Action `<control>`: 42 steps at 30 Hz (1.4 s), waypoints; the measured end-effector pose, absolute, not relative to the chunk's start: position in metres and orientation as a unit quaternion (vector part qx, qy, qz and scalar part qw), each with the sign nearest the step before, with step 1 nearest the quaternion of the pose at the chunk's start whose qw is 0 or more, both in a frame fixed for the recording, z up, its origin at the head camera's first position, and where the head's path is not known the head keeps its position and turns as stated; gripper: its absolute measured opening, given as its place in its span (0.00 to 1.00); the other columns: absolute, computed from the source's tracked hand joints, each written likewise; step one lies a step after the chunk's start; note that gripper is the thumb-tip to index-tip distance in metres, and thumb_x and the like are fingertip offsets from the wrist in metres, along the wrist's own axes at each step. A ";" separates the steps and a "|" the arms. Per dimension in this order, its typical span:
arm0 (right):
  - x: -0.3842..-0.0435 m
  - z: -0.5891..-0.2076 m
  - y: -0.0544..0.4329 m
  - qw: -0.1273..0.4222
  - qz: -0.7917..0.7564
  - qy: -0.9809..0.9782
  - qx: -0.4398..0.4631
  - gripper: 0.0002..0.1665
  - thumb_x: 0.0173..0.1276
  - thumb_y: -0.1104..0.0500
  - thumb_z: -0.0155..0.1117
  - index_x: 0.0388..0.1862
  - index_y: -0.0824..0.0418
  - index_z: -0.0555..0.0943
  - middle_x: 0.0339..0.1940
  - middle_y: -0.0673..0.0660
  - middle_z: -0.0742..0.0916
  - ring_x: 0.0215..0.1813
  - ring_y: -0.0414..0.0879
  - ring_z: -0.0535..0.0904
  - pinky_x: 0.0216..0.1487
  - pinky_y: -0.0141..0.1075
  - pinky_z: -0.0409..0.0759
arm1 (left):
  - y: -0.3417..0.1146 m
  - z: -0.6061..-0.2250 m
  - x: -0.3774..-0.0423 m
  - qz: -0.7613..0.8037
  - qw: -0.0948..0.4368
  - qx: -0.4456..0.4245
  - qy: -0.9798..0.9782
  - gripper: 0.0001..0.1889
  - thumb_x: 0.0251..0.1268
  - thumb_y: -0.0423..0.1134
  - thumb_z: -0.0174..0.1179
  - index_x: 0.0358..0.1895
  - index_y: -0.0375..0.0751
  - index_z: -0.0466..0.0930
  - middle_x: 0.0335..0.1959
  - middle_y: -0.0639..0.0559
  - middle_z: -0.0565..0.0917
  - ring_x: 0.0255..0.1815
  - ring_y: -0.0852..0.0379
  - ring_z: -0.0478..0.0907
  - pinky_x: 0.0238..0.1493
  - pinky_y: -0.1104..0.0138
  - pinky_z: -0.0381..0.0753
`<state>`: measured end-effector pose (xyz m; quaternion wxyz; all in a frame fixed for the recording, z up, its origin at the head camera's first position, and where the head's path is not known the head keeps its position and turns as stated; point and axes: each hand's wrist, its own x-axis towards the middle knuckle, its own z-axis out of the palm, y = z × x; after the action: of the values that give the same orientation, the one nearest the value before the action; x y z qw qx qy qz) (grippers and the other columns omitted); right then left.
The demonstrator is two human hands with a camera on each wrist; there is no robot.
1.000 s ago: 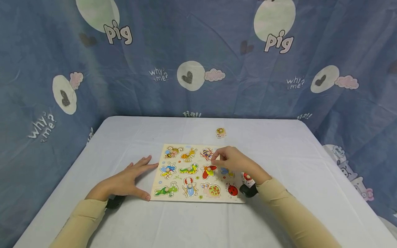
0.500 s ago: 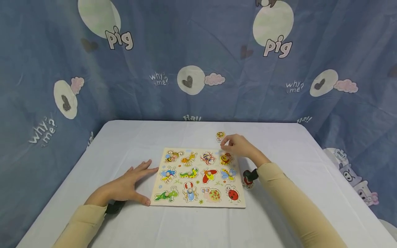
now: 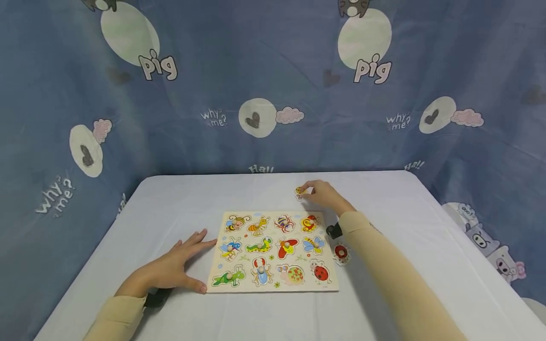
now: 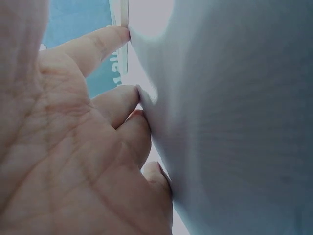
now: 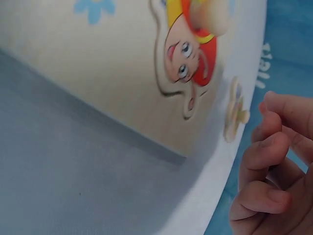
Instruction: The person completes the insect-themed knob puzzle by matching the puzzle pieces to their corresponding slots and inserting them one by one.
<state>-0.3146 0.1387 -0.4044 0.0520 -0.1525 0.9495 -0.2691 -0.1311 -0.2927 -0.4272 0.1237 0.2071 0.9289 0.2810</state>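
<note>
A wooden peg puzzle board point(image 3: 273, 260) with insect pictures lies on the white table. My left hand point(image 3: 172, 267) lies at its left edge, fingers spread; in the left wrist view a fingertip of the left hand point(image 4: 98, 132) touches the board's side. Beyond the board's back edge is a small snail puzzle piece point(image 3: 298, 196) with a knob. My right hand point(image 3: 322, 194) is right beside this piece, fingers bent. In the right wrist view a small gap separates the right hand point(image 5: 274, 161) from the knob of the snail piece point(image 5: 232, 115).
A ladybug puzzle piece point(image 3: 341, 260) lies right of the board, by the right sleeve. Several knobbed pieces sit in the board; the snail and ladybug spots show no knob. A blue patterned curtain point(image 3: 273, 71) hangs behind the table.
My right hand has moved away from the board's upper right, where a butterfly piece now shows, to the snail piece behind the board. The left hand stays at the board's edge.
</note>
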 end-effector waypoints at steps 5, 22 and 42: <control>-0.319 -0.407 0.130 0.058 -0.248 0.955 -0.156 0.19 0.82 0.53 0.63 0.67 0.56 0.86 0.54 0.63 0.90 0.46 0.51 0.83 0.43 0.39 0.80 | -0.296 -0.431 -0.128 0.282 0.113 0.206 0.930 0.63 0.38 0.62 0.86 0.84 0.51 0.66 0.89 0.32 0.49 0.89 0.24 0.42 0.79 0.21 0.37; -0.323 -0.410 0.117 0.042 -0.192 0.973 -0.118 0.22 0.81 0.54 0.63 0.70 0.52 0.84 0.67 0.62 0.87 0.47 0.52 0.82 0.49 0.49 0.84 | -0.294 -0.431 -0.127 0.286 0.113 0.209 0.928 0.62 0.40 0.62 0.86 0.84 0.49 0.66 0.89 0.32 0.49 0.89 0.24 0.42 0.80 0.22 0.37; -0.329 -0.413 0.129 0.017 -0.185 0.978 -0.093 0.12 0.81 0.56 0.65 0.58 0.51 0.89 0.55 0.63 0.92 0.42 0.52 0.82 0.44 0.49 0.85 | -0.293 -0.425 -0.127 0.285 0.118 0.212 0.927 0.62 0.40 0.62 0.86 0.84 0.47 0.66 0.89 0.32 0.48 0.89 0.24 0.41 0.81 0.22 0.36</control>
<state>-0.3290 0.1287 -0.4127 0.0174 -0.0926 0.9782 -0.1851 -0.1273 -0.2933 -0.4254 0.1183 0.2119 0.9272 0.2853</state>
